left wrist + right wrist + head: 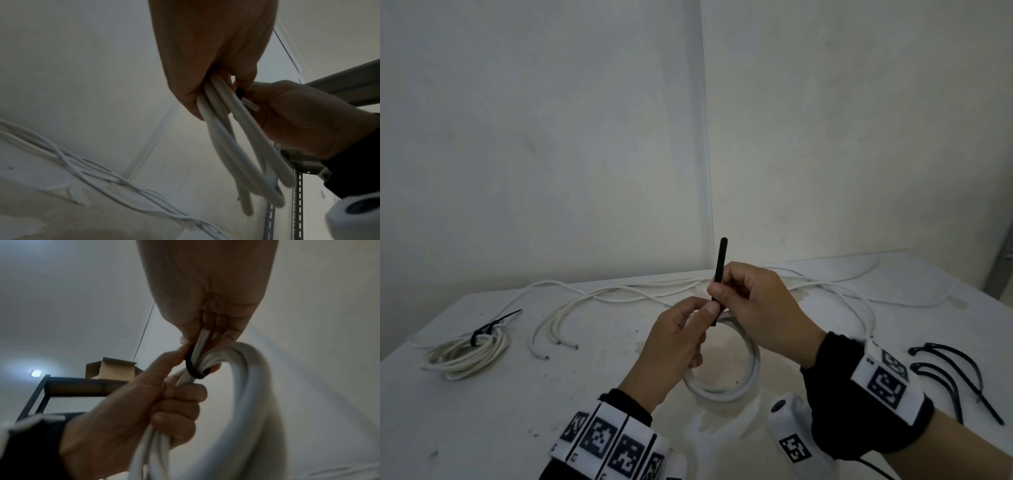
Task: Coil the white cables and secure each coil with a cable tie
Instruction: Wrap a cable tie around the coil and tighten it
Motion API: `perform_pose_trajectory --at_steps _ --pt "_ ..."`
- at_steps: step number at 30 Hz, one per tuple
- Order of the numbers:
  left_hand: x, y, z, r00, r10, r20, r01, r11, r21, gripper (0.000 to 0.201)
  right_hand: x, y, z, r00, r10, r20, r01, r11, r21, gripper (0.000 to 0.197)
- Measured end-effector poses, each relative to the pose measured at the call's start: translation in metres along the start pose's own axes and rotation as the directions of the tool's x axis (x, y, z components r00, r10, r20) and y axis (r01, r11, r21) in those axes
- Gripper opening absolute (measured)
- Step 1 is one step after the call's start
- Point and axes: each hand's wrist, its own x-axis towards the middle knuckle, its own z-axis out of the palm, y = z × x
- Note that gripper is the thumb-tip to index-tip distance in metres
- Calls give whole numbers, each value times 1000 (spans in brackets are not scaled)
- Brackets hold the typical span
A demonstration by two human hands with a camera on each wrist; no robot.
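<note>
Your left hand [674, 342] grips the coil [726, 373] above the surface [482, 411]; your right hand [753, 308] pinches the tie [719, 274], looped under the strands. You're cinching the second coil. Next, pull the tail snug; whether it's threaded through the head is likely but unclear.

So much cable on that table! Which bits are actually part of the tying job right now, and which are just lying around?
In use:
- white coil, gripped by the left hand
- black cable tie, looped round the coil, pinched by the right hand

Lying about:
- finished tied coil
- loose white cables, not yet coiled
- spare black ties
- cardboard box on a shelf
</note>
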Motion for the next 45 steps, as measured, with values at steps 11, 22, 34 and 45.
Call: perform_pose_trajectory --at_steps 11,22,34,45 --pt "7 8 1 996 72 47 -77 988 133 23 7 -2 0 981 -6 -194 1 1000 -23 28" --pt "8 13 -11 997 78 20 -80 990 119 18 5 1 -1 999 18 -29 -14 989 149 18" --pt "-2 1 -56 996 57 -67 -57 998 -1 12 4 -5 23 963 213 165 -259 902 347 10" --pt "-14 -20 -114 958 128 -258 -101 988 118 24 18 1 89 951 275 142 -301 928 218 24"
